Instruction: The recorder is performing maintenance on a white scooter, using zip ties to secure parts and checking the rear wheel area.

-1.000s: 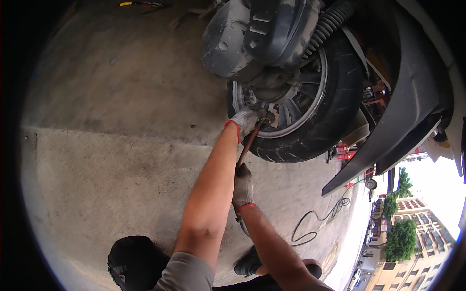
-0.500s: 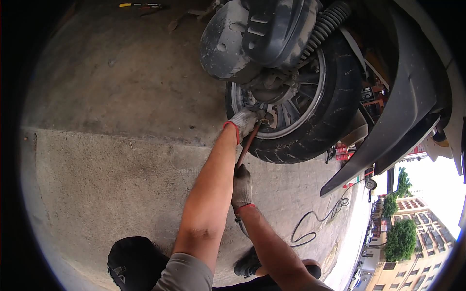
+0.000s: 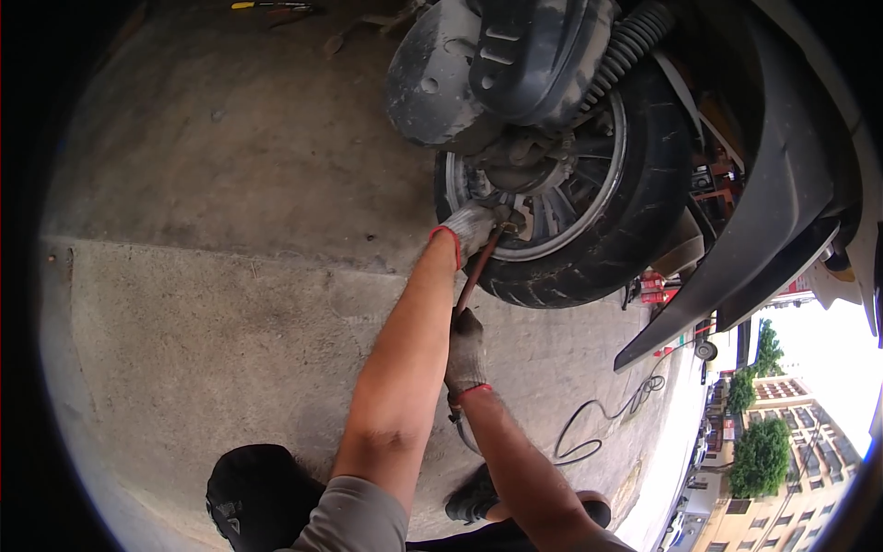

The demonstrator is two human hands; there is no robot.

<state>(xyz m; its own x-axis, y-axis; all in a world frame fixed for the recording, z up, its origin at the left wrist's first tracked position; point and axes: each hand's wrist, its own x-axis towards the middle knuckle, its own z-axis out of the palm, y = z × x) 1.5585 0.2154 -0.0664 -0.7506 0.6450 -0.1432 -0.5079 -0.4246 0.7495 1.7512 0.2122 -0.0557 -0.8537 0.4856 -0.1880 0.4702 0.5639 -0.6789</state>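
Note:
A scooter's wheel [image 3: 589, 262] with a black tyre and spoked metal rim stands in front of me. My left hand [image 3: 472, 224], in a greyish knit glove with a red cuff, reaches to the rim's near side. Its dirty fingers close around the upper end of a reddish-brown tube [image 3: 479, 272], where a small brassy fitting partly shows. Lower down, my right hand [image 3: 468, 354], gloved the same way, is wrapped around the tube's other end. A thin grey hose [image 3: 465, 435] comes out below that hand. What lies inside the right fist is hidden.
Above the wheel sit a dusty black engine cover [image 3: 437, 97] and a ribbed duct [image 3: 630, 55]; a dark fender [image 3: 708, 267] hangs at right. A dark hose [image 3: 589, 414] curls on the concrete floor. A yellow-handled tool [image 3: 248, 5] lies far left. A black cap [image 3: 258, 497] shows low left.
The view has shifted slightly, so the wheel and both hands appear a little farther right. Both hands keep their grip on the tube.

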